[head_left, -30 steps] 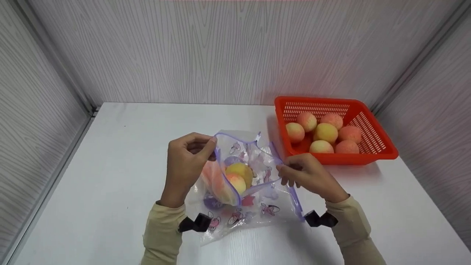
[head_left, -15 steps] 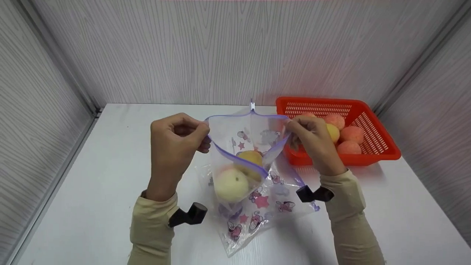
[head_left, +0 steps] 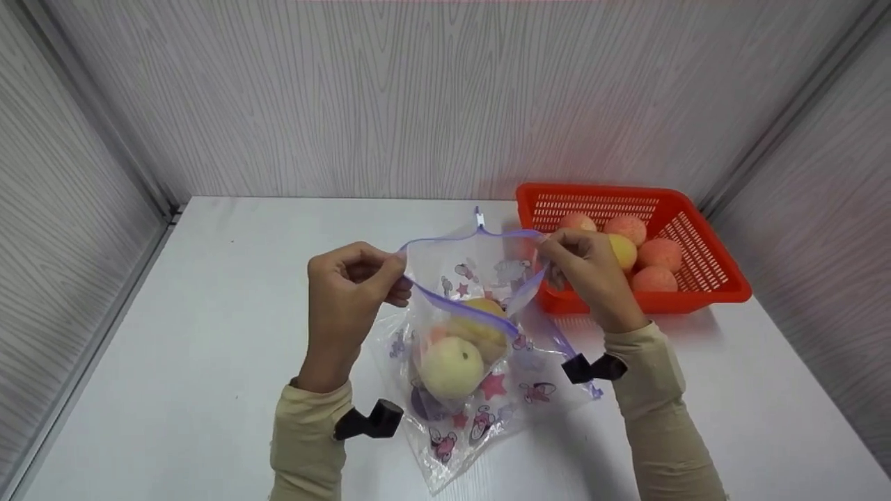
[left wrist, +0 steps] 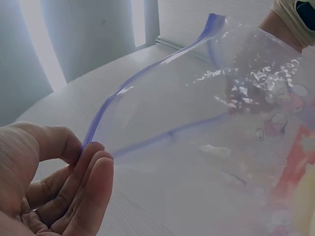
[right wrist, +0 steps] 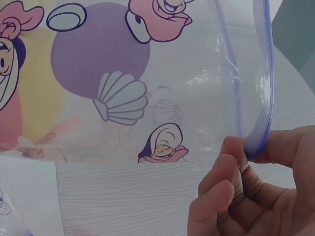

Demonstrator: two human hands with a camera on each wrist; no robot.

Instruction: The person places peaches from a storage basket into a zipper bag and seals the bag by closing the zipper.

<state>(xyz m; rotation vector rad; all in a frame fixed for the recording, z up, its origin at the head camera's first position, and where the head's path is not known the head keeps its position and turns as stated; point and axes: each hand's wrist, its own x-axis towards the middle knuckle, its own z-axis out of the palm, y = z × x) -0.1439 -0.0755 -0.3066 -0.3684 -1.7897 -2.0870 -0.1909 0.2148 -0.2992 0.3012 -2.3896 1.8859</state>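
A clear zip bag (head_left: 445, 268) with purple edges and cartoon prints hangs between both hands, its mouth spread apart. My left hand (head_left: 355, 289) pinches the left side of its rim; my right hand (head_left: 588, 271) pinches the right side. In each wrist view, the thumb and fingers grip the purple zip strip (left wrist: 106, 101). Inside the bag rest a pale peach (head_left: 452, 369) and a yellow one (head_left: 477, 321), with a bit of pink showing behind them. The white zip slider (head_left: 480, 220) sits at the far end of the mouth.
A red basket (head_left: 668, 303) holding several peaches (head_left: 659, 255) stands at the back right, partly behind my right hand. Another printed zip bag (head_left: 536, 393) lies flat on the white table (head_left: 230, 313) under the held one. Panels (head_left: 348, 97) enclose the back and sides.
Both hands have raised the bag's mouth and spread it wider, and the peaches have shifted within it. Over the last half second the hands have come down slightly, the left also moving right.
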